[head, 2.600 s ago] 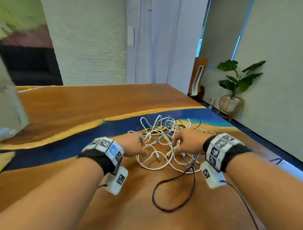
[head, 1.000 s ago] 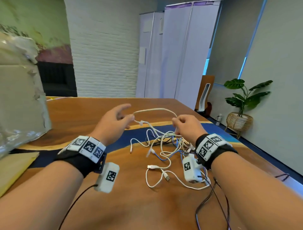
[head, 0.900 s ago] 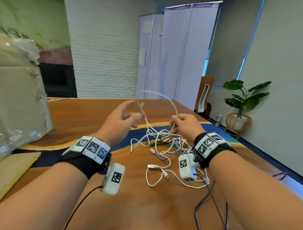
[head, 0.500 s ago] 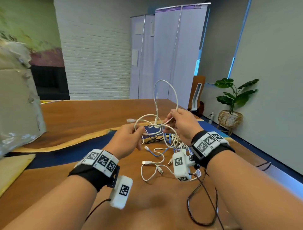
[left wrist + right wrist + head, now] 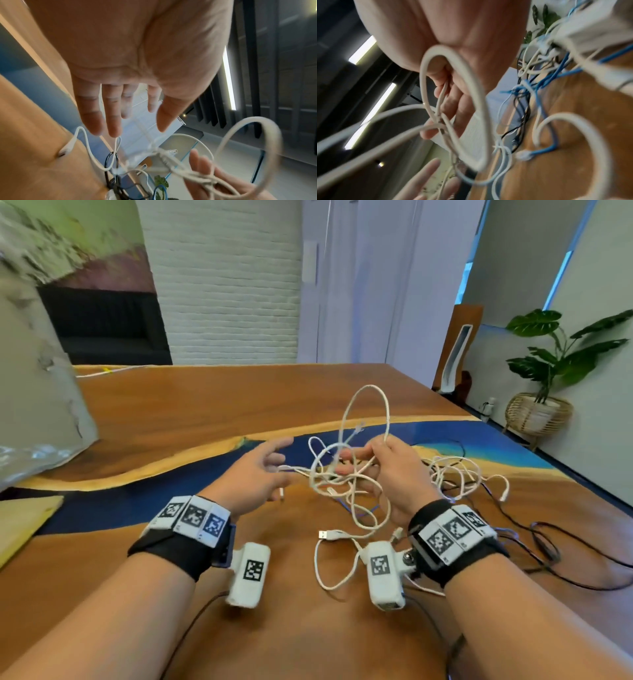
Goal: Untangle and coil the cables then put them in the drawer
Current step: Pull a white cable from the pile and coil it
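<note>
A tangle of white cables [image 5: 346,474] hangs above the wooden table [image 5: 205,412]. My right hand [image 5: 380,463] grips it, fingers curled round several strands, and one loop stands up above the fist. In the right wrist view the right hand [image 5: 447,97] pinches a thin white cable [image 5: 426,83]. My left hand [image 5: 270,463] is just left of the tangle with its fingers straight and spread. The left wrist view shows the left hand [image 5: 123,119] holding nothing, a thin white strand [image 5: 89,148] close below the fingertips. More white, blue [image 5: 356,511] and black cable [image 5: 548,546] lies on the table. No drawer shows.
A large pale wrapped block [image 5: 37,392] stands at the table's left, with a yellow flat piece [image 5: 24,522] in front of it. The table's right edge [image 5: 582,484] is near, and a potted plant [image 5: 544,371] stands beyond it. A USB plug [image 5: 327,534] lies by my right wrist.
My left hand has let go of the white strand it pinched and spread its fingers, drawing slightly left. My right hand still holds the tangle.
</note>
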{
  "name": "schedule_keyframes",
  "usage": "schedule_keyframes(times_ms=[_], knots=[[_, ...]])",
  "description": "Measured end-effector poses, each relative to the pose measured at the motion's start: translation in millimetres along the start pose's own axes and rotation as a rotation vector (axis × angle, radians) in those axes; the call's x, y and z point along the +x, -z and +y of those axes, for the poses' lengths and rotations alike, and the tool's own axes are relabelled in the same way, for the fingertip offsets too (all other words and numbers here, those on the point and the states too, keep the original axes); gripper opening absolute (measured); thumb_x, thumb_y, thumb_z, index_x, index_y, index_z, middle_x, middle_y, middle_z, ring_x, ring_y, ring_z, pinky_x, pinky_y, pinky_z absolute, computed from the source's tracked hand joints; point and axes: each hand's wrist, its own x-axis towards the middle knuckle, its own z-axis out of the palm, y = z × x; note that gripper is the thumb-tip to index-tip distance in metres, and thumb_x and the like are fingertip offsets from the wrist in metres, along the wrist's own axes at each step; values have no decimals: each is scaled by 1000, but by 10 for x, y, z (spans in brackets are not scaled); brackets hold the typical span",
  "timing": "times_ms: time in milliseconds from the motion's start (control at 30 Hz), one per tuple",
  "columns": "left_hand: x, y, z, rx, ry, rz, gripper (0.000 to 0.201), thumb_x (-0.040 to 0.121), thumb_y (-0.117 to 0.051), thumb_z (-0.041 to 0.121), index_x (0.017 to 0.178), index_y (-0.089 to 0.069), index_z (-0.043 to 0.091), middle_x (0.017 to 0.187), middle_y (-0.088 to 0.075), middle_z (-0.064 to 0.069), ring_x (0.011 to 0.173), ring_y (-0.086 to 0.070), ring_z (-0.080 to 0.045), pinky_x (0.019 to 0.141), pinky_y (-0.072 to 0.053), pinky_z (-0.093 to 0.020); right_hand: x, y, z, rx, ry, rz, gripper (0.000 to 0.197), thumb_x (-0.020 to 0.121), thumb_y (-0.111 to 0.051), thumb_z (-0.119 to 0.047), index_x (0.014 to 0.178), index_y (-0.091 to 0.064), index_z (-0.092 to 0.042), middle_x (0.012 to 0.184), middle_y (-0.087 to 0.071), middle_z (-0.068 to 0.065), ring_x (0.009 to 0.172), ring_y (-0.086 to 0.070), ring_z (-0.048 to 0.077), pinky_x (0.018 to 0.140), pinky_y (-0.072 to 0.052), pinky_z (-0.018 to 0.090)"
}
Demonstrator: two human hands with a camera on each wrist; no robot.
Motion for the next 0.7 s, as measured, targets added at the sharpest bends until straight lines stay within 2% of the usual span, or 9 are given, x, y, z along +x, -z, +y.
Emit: schedule_keyframes(times_ms=[33, 100, 200, 233, 300, 400, 500, 633, 700], knots=[[37, 15, -8, -4, -10, -16, 59, 95, -72, 25, 145, -49, 44, 132, -55, 8, 110, -67, -17, 75, -57, -34, 41, -80, -24, 55, 2, -6, 26, 111, -34, -16, 91, -48, -7, 101, -73, 23, 77, -75, 35, 69, -63, 48], [103, 54, -18, -38, -42, 3, 45, 94, -72, 28, 135, -59, 44, 125, -63, 5, 95, -71, -11, 73, -55, -31, 110, -245, -60, 163, 2, -26, 29, 112, -35, -16, 89, -50, -6, 91, -73, 17, 72, -74, 32, 69, -61, 49], [120, 194, -45, 1, -105, 140, 16, 97, -67, 24, 101, -78, 36, 80, -68, -1, 58, -56, -9, 57, -47, -30, 221, -427, -44, 284, -40, -41, 31, 111, -37, -16, 91, -58, -3, 86, -70, 16, 72, -74, 28, 62, -61, 42], [101, 248, -73, 4, -118, 180, 15, 98, -67, 23, 97, -79, 32, 66, -61, 2, 51, -48, -8, 52, -41, -28, 256, -459, -9, 316, -71, -37, 30, 110, -40, -15, 91, -60, -2, 85, -70, 16, 73, -74, 28, 62, -61, 41], [49, 345, -150, -72, -114, 256, 13, 97, -69, 19, 96, -80, 25, 56, -54, 9, 44, -39, -6, 46, -34, -22, 293, -486, 94, 350, -153, -72, 24, 107, -47, -18, 99, -62, -2, 89, -70, 16, 76, -73, 28, 64, -63, 44], [-23, 432, -303, -222, -75, 346, 5, 94, -73, 13, 94, -78, 15, 58, -59, 9, 41, -42, -2, 43, -34, -16, 287, -484, 369, 371, -244, -269, 34, 104, -50, -31, 131, -59, -12, 118, -72, 19, 98, -71, 37, 88, -58, 57], [-21, 410, -411, -223, -28, 380, 5, 91, -76, 12, 94, -77, 8, 65, -64, 2, 40, -47, 1, 44, -36, -12, 248, -534, 581, 375, -286, -471, 45, 102, -42, -36, 146, -51, -26, 136, -63, 25, 122, -61, 49, 109, -42, 64], [-58, 381, -504, -224, -8, 346, 10, 92, -74, 13, 95, -75, 3, 74, -72, -7, 39, -48, 2, 45, -37, -9, 275, -660, 689, 330, -260, -501, 49, 94, -54, -26, 142, -53, -17, 128, -66, 28, 115, -64, 50, 108, -47, 60], [-96, 384, -522, -202, 15, 293, 13, 95, -72, 18, 93, -76, 6, 78, -74, -12, 40, -40, -6, 43, -32, -15, 284, -643, 720, 349, -235, -469, 37, 92, -57, -25, 125, -60, -7, 109, -70, 27, 100, -68, 46, 101, -53, 55]])
